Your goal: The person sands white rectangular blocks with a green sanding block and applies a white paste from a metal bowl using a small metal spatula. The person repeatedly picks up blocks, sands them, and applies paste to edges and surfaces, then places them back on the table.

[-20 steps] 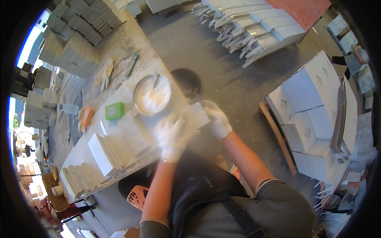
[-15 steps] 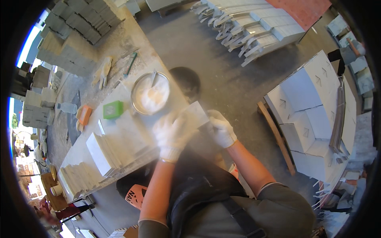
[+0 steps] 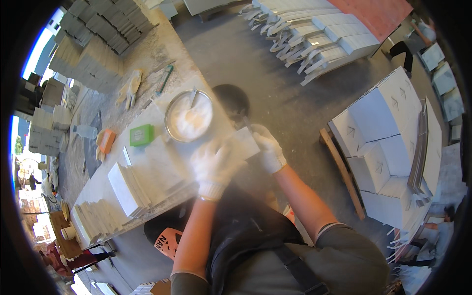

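Both gloved hands are working one pale stone tile (image 3: 242, 145) at the near edge of the tabletop (image 3: 147, 113). The left hand (image 3: 212, 167) is pressing flat on the tile's near end, fingers spread and blurred, while the right hand (image 3: 269, 150) is closing around its far corner, which is overhanging the tabletop edge. Whether the fingers are curling under the tile I cannot tell. A haze of white dust is hanging around both hands, so the step in hand looks like rubbing or wiping the tile's face while steadying it.

Just beyond the left hand, a round metal bowl (image 3: 189, 116) of white powder or paste is sitting with a tool handle sticking out of it. Further to the left of that, a small green block (image 3: 141, 135) and an orange object (image 3: 106, 141) are lying on the tabletop. Near the left forearm, a row of white tiles (image 3: 129, 189) is leaning on edge.

The next move seems to call for a firm grip by the right hand on the overhanging end, so the tile is not tipping off the edge.
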`<state>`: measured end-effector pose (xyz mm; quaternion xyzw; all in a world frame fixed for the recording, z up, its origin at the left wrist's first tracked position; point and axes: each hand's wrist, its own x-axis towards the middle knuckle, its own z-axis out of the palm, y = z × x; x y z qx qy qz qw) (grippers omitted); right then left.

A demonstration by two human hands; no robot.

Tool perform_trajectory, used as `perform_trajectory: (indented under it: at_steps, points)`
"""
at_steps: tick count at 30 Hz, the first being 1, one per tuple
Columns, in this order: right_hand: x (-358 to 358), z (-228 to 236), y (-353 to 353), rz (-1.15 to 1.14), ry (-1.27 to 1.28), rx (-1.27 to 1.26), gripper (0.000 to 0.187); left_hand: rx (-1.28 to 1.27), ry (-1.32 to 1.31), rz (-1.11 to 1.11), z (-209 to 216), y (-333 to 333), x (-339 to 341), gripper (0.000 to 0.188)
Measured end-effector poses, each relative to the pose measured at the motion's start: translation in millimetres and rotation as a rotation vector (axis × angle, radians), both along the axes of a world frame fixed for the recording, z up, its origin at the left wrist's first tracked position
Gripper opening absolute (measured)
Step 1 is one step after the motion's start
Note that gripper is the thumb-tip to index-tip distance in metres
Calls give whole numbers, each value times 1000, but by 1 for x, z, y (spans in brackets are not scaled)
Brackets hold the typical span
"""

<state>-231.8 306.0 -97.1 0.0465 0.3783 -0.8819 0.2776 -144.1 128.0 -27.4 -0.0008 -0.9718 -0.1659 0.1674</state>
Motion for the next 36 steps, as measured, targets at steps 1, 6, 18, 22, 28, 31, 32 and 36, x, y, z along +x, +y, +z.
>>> perform_trajectory:
  at_steps: [1, 6, 18, 22, 28, 31, 32, 36]
  points:
    - [9, -3, 6, -13, -41, -56, 35, 7, -7, -4, 0, 0, 0, 75]
    - [33, -12, 43, 105, -167, -61, 31, 17, -3, 2, 0, 1, 1, 75]
    - [17, 0, 20, 3, -37, -1, 31, -1, -20, 49, -1, 1, 1, 73]
    - [33, 10, 51, 26, -64, 22, 23, 17, -10, 42, -4, 1, 2, 74]
    - [15, 62, 50, -39, 269, 367, 35, 29, -67, 55, 6, 0, 2, 68]
    - [16, 86, 47, -17, 402, 516, 36, 51, -123, 48, 12, -4, 2, 65]
    - [18, 92, 48, -16, 470, 582, 34, 91, -125, 54, 15, -5, 5, 65]
    - [30, 103, 45, -74, 917, 872, 27, 216, -141, 46, 27, -7, 21, 67]
